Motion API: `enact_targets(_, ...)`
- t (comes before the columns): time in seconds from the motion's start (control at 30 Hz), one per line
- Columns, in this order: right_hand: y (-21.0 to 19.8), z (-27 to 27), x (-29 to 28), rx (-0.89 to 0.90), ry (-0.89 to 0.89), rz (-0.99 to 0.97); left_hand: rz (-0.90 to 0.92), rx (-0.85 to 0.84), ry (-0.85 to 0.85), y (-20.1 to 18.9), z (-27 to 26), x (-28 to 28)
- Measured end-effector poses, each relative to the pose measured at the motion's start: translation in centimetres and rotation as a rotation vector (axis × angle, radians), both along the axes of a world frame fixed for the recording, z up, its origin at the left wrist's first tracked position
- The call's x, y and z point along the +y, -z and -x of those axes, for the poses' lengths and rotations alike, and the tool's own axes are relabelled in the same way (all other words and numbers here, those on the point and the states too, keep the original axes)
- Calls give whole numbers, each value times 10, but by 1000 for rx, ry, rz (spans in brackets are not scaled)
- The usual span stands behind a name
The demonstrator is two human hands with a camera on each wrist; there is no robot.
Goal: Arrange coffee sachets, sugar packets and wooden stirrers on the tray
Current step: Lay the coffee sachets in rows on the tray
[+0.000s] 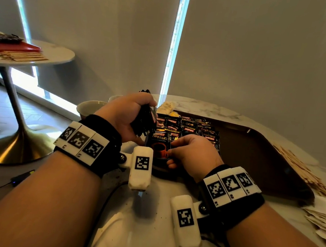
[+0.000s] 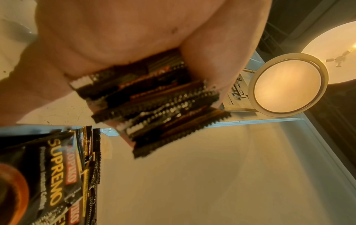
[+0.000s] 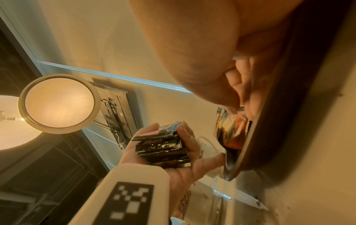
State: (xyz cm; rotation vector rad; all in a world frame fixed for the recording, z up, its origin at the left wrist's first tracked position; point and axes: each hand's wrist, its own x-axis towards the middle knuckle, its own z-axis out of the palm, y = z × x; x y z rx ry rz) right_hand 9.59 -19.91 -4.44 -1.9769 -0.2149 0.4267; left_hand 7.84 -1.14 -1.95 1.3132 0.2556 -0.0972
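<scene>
Most of the tray [image 1: 257, 150] is bare brown board on its right half, with laid sachets [image 1: 193, 127] in overlapping rows at the left end only, so there is open room to spread rightward. It lies on the marble table [image 1: 208, 107], its near rim close to the person. The stirrers [image 1: 302, 171] and sugar packets [image 1: 322, 219] wait off the tray by its right edge, likely for later. The left hand [image 1: 125, 116] is curled tight round a stack [image 2: 154, 103] held above the tray's left end, probably as a supply. The right hand [image 1: 191, 153] pinches one sachet [image 1: 158, 148] by its side at the near rim, seemingly setting it on the front row.
</scene>
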Motion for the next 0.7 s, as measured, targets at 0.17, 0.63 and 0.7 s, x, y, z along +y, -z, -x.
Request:
enact_targets(0.17,2,0,0,-11,6,-15,-3,8,-10,0,2,0)
enact_targets(0.63,10,-5,-9,-149,7,-56,135,-98,-124,-2,5,-7)
enact_targets(0.7,11,-3,-12,-186,14,-158,153,-98,-69,-3,7,-10)
